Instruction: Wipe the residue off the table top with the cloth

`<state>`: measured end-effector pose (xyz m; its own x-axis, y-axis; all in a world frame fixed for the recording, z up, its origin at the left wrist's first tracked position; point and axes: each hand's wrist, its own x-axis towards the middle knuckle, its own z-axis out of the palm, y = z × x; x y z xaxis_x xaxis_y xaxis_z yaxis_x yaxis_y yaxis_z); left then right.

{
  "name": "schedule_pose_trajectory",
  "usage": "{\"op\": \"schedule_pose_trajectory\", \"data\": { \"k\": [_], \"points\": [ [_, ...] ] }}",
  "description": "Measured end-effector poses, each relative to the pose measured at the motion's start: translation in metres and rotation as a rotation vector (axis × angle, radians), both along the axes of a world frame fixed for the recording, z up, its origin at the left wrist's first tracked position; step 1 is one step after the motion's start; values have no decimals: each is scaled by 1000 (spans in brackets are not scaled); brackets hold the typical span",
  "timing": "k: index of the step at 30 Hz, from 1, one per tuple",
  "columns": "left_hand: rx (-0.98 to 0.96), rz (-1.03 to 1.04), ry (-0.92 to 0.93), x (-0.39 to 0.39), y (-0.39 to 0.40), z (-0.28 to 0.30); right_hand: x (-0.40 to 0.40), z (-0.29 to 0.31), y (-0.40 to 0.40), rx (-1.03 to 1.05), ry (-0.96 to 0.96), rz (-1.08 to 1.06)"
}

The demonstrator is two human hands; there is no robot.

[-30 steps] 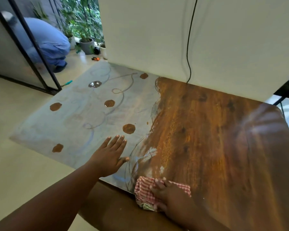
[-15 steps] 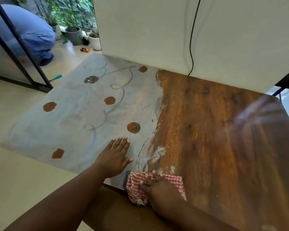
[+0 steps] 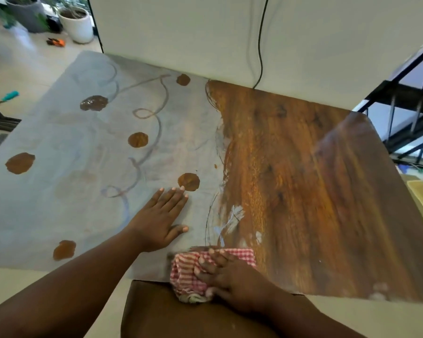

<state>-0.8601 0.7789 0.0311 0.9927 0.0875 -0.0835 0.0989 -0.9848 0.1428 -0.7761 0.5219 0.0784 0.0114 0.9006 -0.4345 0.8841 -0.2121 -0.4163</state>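
The wooden table top [image 3: 303,191] shows bare brown grain on its right half. Its left half lies under a pale grey residue film [image 3: 71,186] marked with swirls and several brown blots. My right hand [image 3: 232,281] presses a bunched red-and-white checked cloth [image 3: 186,272] onto the table's near edge, at the border between film and bare wood. My left hand [image 3: 159,220] rests flat, fingers spread, on the grey film just left of the cloth. White smears [image 3: 230,220] sit on the wood above the cloth.
A white wall panel [image 3: 230,32] with a black cable [image 3: 261,45] hanging down stands along the table's far edge. Potted plants [image 3: 76,23] stand on the floor at far left. A black metal frame [image 3: 401,93] is at right. A brown seat [image 3: 169,313] is below the near edge.
My right hand has slid the cloth a little left along the near edge. The left hand stays flat on the film. The view has tilted down and leftward.
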Motion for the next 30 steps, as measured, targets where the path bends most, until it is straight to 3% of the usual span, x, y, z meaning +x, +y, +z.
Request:
{"op": "schedule_pose_trajectory", "data": {
  "k": [5, 8, 12, 14, 17, 20, 25, 28, 30],
  "points": [
    [-86, 9, -51, 1, 6, -4, 57, -2, -38, -4, -75, -98],
    [-88, 12, -57, 2, 7, -5, 85, -15, -10, 160, -96, -218],
    [-105, 10, -65, 4, 10, -7, 72, -26, 45, 188, -143, -348],
    [-109, 16, -70, 4, 10, -9, 48, -25, 44, 172, -153, -263],
    [-107, 19, -87, 5, 12, -11, 28, -24, 8, 228, -174, 70],
    [-111, 27, -90, 6, 12, -12, 52, -19, -31, 211, -212, 170],
    [-103, 41, -86, 5, 12, -14, 85, -17, -36, 138, -145, 24],
    [-108, 38, -84, 5, 13, -15, 57, -24, -5, 165, -183, -174],
    [-113, 39, -81, 5, 13, -15, 31, -28, 9, 222, -242, -152]
  ]
}}
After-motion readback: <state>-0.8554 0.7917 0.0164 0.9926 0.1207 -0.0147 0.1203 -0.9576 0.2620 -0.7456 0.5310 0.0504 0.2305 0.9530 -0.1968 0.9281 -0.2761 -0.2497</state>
